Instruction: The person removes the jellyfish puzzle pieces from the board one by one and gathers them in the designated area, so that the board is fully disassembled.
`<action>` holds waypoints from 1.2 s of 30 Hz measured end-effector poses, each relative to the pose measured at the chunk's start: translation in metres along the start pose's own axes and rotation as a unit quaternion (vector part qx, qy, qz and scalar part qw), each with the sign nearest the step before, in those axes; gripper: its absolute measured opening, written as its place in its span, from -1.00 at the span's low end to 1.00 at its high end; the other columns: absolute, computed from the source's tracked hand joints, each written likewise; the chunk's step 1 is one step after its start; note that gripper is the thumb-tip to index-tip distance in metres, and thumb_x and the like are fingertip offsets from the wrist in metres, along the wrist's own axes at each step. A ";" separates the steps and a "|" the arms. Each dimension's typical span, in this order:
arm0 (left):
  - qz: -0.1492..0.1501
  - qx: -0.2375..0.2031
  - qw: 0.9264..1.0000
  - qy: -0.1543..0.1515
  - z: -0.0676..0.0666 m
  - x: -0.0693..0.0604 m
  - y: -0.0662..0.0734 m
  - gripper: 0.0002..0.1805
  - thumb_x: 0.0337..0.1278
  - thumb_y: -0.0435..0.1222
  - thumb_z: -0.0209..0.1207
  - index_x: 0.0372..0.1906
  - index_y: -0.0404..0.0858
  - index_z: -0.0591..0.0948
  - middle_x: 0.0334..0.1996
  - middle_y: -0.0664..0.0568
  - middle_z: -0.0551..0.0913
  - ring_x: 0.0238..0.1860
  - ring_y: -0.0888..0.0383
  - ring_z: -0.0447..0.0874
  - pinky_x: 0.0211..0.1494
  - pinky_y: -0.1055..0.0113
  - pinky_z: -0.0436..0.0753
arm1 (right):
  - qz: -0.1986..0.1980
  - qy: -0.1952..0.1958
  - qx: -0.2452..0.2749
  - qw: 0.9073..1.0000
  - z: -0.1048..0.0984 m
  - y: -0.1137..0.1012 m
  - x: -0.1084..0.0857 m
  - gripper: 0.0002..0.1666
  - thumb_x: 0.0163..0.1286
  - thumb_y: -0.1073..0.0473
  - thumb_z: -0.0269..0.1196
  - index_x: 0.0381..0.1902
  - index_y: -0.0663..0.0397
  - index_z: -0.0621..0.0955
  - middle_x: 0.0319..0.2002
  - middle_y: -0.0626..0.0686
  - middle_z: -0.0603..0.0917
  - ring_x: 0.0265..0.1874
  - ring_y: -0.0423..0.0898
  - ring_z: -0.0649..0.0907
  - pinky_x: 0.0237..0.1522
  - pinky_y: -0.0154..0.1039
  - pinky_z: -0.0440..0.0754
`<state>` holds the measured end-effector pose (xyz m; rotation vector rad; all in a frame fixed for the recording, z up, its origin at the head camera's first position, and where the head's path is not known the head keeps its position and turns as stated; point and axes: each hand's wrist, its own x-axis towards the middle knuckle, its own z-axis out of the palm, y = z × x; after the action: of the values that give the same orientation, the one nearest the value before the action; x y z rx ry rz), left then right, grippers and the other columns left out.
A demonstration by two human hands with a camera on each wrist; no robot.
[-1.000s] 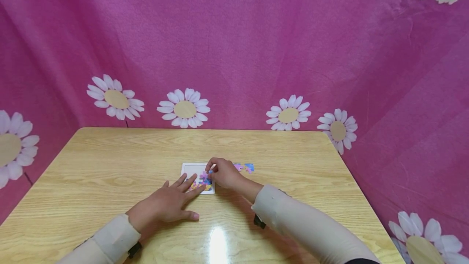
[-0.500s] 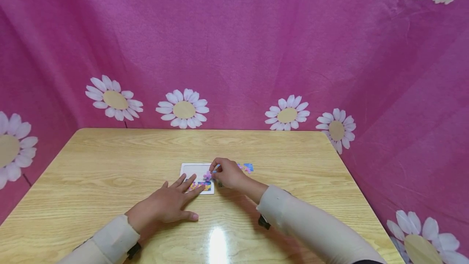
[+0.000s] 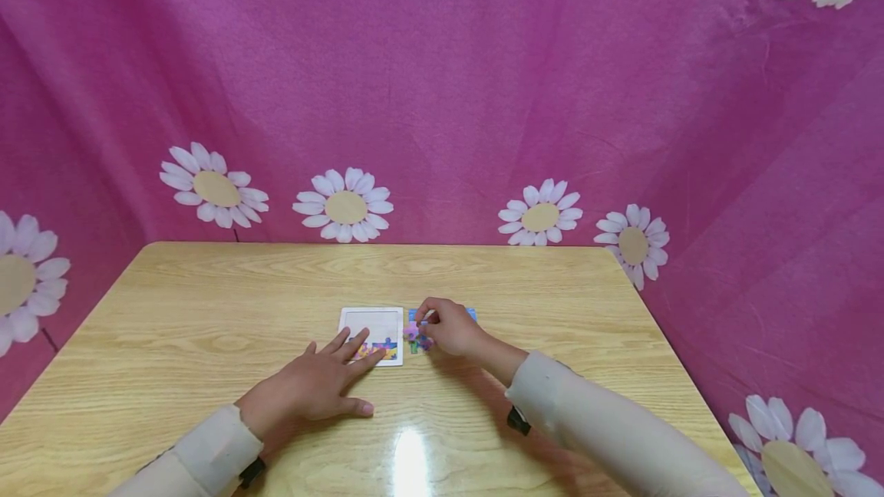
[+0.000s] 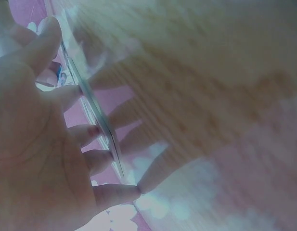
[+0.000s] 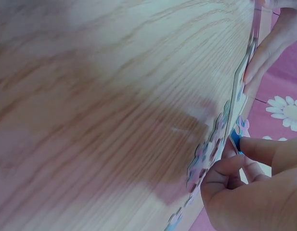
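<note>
The right hand (image 3: 449, 328) has moved away from the white tray (image 3: 400, 337): a second ago its fingertips were over the tray's right part, half a second ago over its right edge, and now they are just beside that edge, on the right. Its thumb and index finger pinch a pink-and-blue puzzle piece (image 5: 236, 138), which has travelled with them; earlier the piece was above the tray, and now it is out past the rim, over or among the loose pieces (image 3: 473, 314) on the table (image 3: 207, 290). Whether it touches any of them cannot be told. With the hand gone from there, the tray's right side shows whole, its upper part bare white and a row of fitted pieces (image 3: 390, 351) along the near edge, one blue knob sticking up at the right. Blue and green bits now show just right of the tray, while the pink and blue pieces farther right, in plain sight before, are largely behind the hand, with a blue corner left showing. The left hand (image 3: 318, 380) is where it was, fingers straight and spread, their tips on the near part of the tray, the thumb stretched out toward the right, off the tray.
</note>
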<state>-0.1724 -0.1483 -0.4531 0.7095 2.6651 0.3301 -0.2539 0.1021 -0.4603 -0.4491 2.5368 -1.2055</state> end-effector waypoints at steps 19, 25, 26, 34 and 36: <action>-0.005 -0.004 1.000 -0.007 0.000 0.000 -0.001 -0.05 0.21 0.35 0.19 0.63 0.14 0.21 0.67 -0.09 0.00 0.64 -0.28 -0.11 0.43 -0.52 0.07 | 0.005 0.025 -0.019 1.000 -0.022 0.022 -0.018 -0.92 0.48 0.37 0.26 -0.16 0.11 0.64 -0.43 0.00 0.59 -0.48 -0.16 0.49 -0.45 -0.31 0.45; 0.000 -0.010 1.000 -0.006 0.000 0.000 0.000 -0.04 0.19 0.33 0.22 0.63 0.13 0.21 0.67 -0.11 0.01 0.64 -0.30 -0.10 0.41 -0.54 0.06 | 0.002 0.032 -0.033 0.999 -0.030 0.033 -0.023 -0.92 0.47 0.36 0.27 -0.17 0.10 0.64 -0.49 -0.03 0.55 -0.55 -0.18 0.45 -0.46 -0.29 0.42; 0.001 -0.011 1.000 -0.005 0.000 0.000 0.000 -0.03 0.18 0.33 0.22 0.63 0.13 0.21 0.67 -0.11 0.02 0.64 -0.30 -0.10 0.41 -0.55 0.06 | 0.001 0.032 -0.033 0.999 -0.031 0.035 -0.024 -0.92 0.47 0.36 0.27 -0.17 0.10 0.64 -0.51 -0.04 0.54 -0.57 -0.18 0.45 -0.48 -0.30 0.41; -0.002 -0.013 1.000 -0.006 -0.001 -0.001 0.000 -0.03 0.18 0.33 0.22 0.63 0.13 0.21 0.67 -0.10 0.00 0.64 -0.30 -0.11 0.42 -0.54 0.05 | -0.002 0.041 -0.035 0.999 -0.040 0.045 -0.034 -0.91 0.45 0.37 0.28 -0.16 0.11 0.64 -0.48 -0.04 0.56 -0.55 -0.20 0.47 -0.46 -0.32 0.44; -0.002 -0.013 1.000 -0.007 0.000 0.000 -0.001 -0.03 0.19 0.33 0.22 0.63 0.13 0.21 0.67 -0.10 0.00 0.64 -0.30 -0.11 0.42 -0.54 0.05 | -0.001 0.042 -0.039 0.998 -0.042 0.046 -0.036 -0.92 0.46 0.37 0.27 -0.16 0.12 0.63 -0.43 -0.02 0.60 -0.52 -0.19 0.48 -0.45 -0.31 0.44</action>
<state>-0.1727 -0.1493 -0.4529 0.6952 2.6445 0.3571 -0.2444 0.1735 -0.4666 -0.4269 2.6621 -1.1532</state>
